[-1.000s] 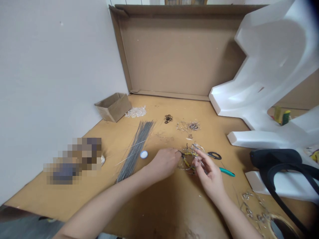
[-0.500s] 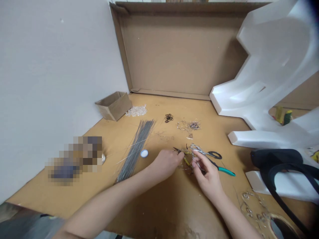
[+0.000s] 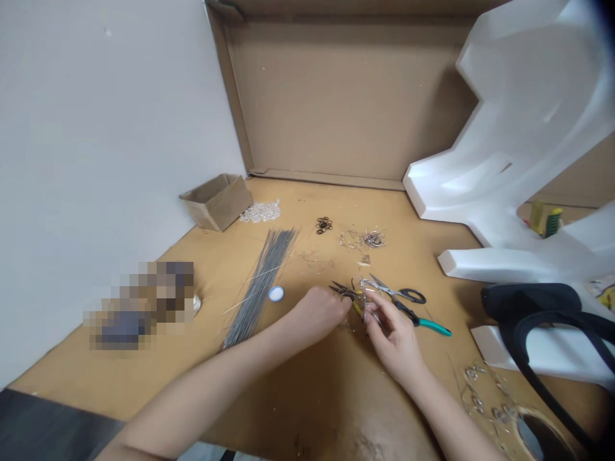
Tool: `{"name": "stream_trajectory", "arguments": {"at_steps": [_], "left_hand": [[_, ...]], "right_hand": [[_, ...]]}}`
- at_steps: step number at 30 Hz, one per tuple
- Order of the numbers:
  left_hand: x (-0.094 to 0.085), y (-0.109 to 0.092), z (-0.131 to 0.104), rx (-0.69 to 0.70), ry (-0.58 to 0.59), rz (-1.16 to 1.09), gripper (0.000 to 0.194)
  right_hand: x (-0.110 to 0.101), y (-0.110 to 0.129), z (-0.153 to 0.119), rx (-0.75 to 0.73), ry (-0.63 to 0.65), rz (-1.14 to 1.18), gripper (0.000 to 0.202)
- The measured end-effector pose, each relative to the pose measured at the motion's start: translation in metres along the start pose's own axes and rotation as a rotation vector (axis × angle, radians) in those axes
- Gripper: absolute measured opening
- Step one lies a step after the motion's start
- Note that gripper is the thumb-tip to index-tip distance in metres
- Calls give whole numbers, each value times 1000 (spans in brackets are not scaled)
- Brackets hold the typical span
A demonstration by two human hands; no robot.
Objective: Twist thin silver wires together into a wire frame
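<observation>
My right hand (image 3: 398, 336) pinches a bent silver wire piece (image 3: 364, 298) upright between thumb and fingers. My left hand (image 3: 324, 315) is closed close beside it, its fingertips near the wire; what they grip is too small to make out. Around the fingertips lie pliers with dark jaws and yellow handles (image 3: 356, 307), partly covered by my hands. Just behind my right hand are scissors (image 3: 412, 295) with a black handle loop. A tool with a teal-and-black handle (image 3: 435, 326) sticks out to the right of that hand.
A bundle of straight grey wires (image 3: 262, 282) lies left, near a round blue-rimmed white lid (image 3: 276, 294). Behind are clear rings (image 3: 261, 211), black rings (image 3: 323, 225), a silver wire pile (image 3: 373, 238) and a cardboard box (image 3: 218, 203). White foam (image 3: 485, 266) and a black strap (image 3: 521, 346) border the right.
The camera view has shifted slightly. Both hands stay close together at the wire piece, with only small finger movement; more of the scissor blades shows now.
</observation>
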State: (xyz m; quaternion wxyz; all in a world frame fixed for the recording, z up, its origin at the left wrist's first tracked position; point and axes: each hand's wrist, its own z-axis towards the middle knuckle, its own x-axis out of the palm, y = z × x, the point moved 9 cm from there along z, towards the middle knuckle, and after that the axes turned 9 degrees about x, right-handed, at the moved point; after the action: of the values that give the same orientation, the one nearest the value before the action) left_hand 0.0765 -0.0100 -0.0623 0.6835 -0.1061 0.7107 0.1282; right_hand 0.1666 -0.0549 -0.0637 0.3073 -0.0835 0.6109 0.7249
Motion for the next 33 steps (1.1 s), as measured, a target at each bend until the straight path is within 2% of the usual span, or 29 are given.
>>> {"name": "stream_trajectory", "arguments": {"at_steps": [6,15,18,22,25,28,29,31,33], "left_hand": [[-14,0,-5,135,-91,-22,9],[-17,13,-7,39,-132,-66,15],[-27,13,-9,9,-210,-160,22],[-40,13,-13,-45,-345,-363,26],[-41,20,-17,-155,-456,-502,24],[-39,31,-23,-289,-569,-518,51],[-35,35,-24,-322,-573,-530,62],[-22,40,-21,-371,-510,-625,73],[-7,41,-17,-386,-434,-761,67]], "right_hand": [[-6,-6,6,82,-20,51,32],[-1,-19,6,161,12,233,35],[1,-26,8,198,16,335,37],[5,-23,10,166,51,393,37],[4,-17,9,109,37,276,36],[1,-10,6,37,-12,77,35],[0,-7,5,3,-30,14,35],[-2,0,3,-88,-51,-114,37],[0,7,2,-178,-44,-272,39]]}}
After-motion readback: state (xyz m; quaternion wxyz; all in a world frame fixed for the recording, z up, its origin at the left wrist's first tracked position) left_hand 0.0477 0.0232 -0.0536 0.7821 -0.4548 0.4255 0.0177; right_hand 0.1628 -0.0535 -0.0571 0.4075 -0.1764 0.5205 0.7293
